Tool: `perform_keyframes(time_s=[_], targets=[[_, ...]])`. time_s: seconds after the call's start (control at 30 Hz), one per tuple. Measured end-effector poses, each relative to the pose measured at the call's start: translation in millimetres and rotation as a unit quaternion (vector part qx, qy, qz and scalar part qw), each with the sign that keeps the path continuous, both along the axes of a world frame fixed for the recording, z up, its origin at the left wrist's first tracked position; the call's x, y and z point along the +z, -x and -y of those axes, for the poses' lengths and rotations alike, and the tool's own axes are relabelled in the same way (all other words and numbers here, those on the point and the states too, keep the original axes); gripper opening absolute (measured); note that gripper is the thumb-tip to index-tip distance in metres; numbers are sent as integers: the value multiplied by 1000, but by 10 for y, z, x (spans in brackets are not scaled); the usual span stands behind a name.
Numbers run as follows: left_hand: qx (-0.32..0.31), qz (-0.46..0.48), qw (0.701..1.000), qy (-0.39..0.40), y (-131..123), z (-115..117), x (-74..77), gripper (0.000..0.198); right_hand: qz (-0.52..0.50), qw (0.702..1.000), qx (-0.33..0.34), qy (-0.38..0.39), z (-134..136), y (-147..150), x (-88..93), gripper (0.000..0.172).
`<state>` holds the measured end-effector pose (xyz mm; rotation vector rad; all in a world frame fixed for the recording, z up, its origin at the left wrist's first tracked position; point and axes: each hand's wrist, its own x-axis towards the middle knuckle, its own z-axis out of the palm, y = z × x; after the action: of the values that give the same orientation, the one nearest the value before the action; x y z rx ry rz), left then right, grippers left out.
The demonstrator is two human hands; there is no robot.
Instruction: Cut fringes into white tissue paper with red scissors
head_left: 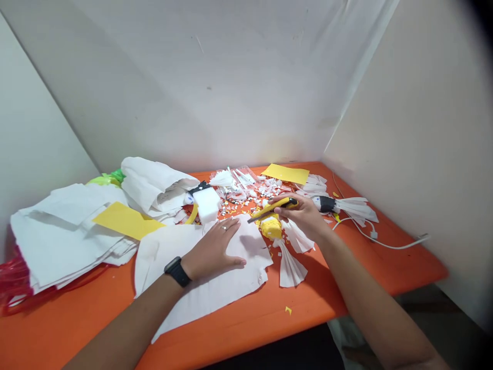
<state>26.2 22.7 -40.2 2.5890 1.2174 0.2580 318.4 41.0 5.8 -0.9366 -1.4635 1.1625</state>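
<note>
My left hand (217, 245) lies flat on a large white sheet of paper (185, 277), fingers spread, a watch on its wrist. My right hand (302, 213) is closed round a yellow box cutter (283, 202). Its dark blade points left, at the sheet's upper right edge; whether it touches the paper I cannot tell. Just right of the blade sits a round yellow paper piece (271, 227). Below that lies a pleated white paper fan (290, 264), and another pleated fan (298, 236) is partly under my right hand.
Folded white sheets (69, 231) and a yellow strip (127, 221) lie left. A white block (207, 204) stands behind the sheet, near paper scraps (246, 185). A yellow sheet (285, 173) lies at the back. A white cable (396, 247) crosses the right of the orange table (408, 270).
</note>
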Motion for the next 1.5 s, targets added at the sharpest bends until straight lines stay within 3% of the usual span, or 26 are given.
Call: perform_keyframes(time_s=[0.13, 0.4, 0.77, 1.1, 1.27, 1.5], targets=[[-18, -13, 1000, 1, 128, 20, -24, 109, 10, 994, 102, 25, 51, 71, 15, 28], [-31, -22, 999, -13, 240, 98, -56, 111, 23, 989, 144, 36, 58, 283, -88, 24], [-25, -22, 999, -7, 255, 96, -71, 108, 94, 991, 90, 24, -7, -83, 45, 30], [-22, -27, 999, -9, 256, 100, -63, 109, 139, 989, 58, 1, 18, -211, 130, 27], [-23, -39, 999, -5, 243, 89, -45, 108, 79, 997, 20, -15, 28, -162, 106, 28], [-41, 10, 999, -25, 230, 143, 35, 99, 77, 996, 55, -1, 58, 35, 43, 26]])
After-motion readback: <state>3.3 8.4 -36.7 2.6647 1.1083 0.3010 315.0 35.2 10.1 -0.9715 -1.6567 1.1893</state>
